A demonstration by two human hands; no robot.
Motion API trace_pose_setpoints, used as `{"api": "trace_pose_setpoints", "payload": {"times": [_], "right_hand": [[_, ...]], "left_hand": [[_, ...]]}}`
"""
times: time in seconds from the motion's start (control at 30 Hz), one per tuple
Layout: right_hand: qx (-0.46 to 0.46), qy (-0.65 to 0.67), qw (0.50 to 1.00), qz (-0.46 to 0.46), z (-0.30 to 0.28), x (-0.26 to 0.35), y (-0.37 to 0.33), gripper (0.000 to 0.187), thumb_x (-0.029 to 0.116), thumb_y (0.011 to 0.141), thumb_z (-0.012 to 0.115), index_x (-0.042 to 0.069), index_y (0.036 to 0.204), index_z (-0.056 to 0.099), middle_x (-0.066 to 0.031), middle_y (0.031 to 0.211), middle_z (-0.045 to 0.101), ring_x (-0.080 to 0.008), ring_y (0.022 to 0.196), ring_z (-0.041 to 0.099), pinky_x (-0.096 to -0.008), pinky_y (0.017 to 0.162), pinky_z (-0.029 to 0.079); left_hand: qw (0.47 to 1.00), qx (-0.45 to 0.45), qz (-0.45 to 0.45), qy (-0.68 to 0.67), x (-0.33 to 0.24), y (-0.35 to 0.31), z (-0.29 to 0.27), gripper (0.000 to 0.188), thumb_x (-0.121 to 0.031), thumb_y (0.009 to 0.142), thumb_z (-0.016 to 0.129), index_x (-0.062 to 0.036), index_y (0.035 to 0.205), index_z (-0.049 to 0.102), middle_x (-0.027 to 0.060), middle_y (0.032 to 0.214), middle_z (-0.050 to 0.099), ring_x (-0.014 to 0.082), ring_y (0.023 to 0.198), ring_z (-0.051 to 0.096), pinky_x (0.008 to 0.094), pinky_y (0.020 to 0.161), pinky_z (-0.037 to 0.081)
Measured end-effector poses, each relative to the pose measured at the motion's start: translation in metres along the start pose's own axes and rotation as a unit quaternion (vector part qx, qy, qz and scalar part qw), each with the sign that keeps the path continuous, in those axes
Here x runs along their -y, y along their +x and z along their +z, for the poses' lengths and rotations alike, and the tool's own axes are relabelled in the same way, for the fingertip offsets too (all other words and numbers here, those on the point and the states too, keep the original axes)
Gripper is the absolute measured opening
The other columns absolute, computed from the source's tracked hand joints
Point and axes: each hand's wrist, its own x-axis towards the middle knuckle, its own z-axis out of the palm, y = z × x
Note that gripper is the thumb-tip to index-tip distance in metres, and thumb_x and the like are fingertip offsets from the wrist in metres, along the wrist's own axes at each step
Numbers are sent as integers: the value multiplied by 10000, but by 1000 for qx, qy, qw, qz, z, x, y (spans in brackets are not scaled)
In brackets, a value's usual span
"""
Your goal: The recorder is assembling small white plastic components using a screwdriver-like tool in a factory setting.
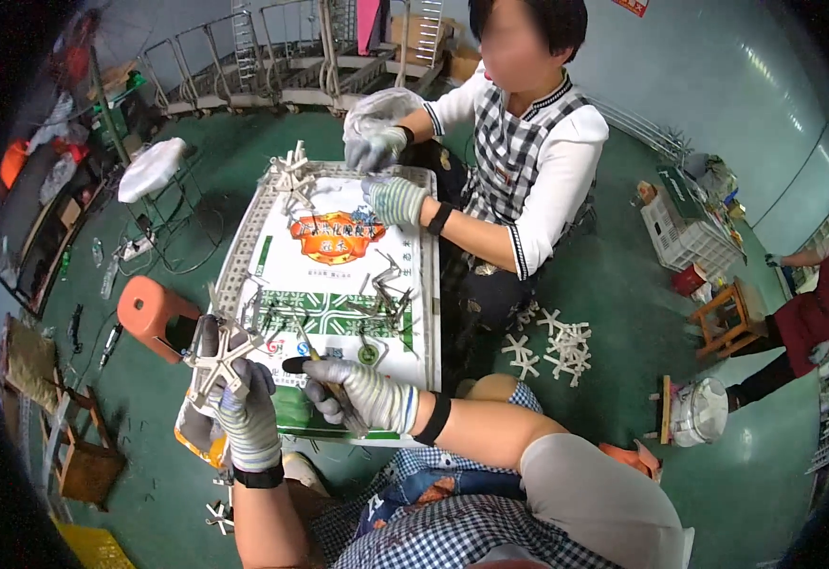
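My left hand (pixel 244 403), in a striped glove with grey fingers, is closed around a white star-shaped piece (pixel 223 364) with several arms. It is held up at the table's near left corner. Just right of it is my gloved right hand (pixel 362 394), its fingers curled around a slim hand tool (pixel 314 355) with a yellowish part; the exact kind is unclear. Thin metal pieces (pixel 384 302) lie scattered on the table (pixel 353 270), which is covered by a white and green printed sheet. More star-shaped pieces (pixel 291 180) are piled at the far left corner.
Across the table, a co-worker (pixel 528 142) in striped gloves works over its far edge. An orange stool (pixel 154 318) stands to the left. White star-shaped pieces (pixel 566 351) lie on the green floor at right, near a white crate (pixel 675 232). Another person (pixel 813 294) is at far right.
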Motion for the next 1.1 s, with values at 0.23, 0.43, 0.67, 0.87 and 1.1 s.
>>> {"api": "trace_pose_setpoints", "payload": {"times": [0.23,0.43,0.67,0.87,1.1], "right_hand": [[-27,-67,996,-51,-4,19,-9,510,336,978,625,49,1385,516,35,757,556,-67,596,468,-219,535,393],[-43,-81,994,-54,-7,33,-17,439,379,970,634,142,1338,590,51,784,555,-59,629,519,-219,539,427],[-49,-73,994,-60,-25,34,-18,438,372,970,633,142,1338,572,57,792,562,-46,621,534,-220,533,441],[-89,-83,990,-67,-14,32,-19,424,356,964,645,95,1296,606,34,793,550,-68,617,521,-237,528,450],[-79,-297,949,-61,12,14,-22,359,306,994,608,68,1261,619,17,779,598,-53,604,536,-229,547,468]], "left_hand": [[1000,13,0,6,-9,-4,-4,844,-224,854,736,-26,1547,296,-63,836,496,58,604,424,253,574,384],[999,47,4,11,-10,-4,-20,600,-263,876,732,-60,1383,482,-56,827,505,78,586,411,268,564,345],[999,50,9,-5,-1,-3,-33,661,-270,887,726,-68,1447,439,-54,803,512,77,582,406,265,579,353],[999,32,-2,0,-6,-3,-34,770,-237,897,712,-61,1541,328,-60,861,535,65,578,397,264,581,349],[999,-33,-31,-23,-14,-5,-38,176,-240,902,671,-141,1019,583,-58,830,503,89,659,426,251,637,357]]}}
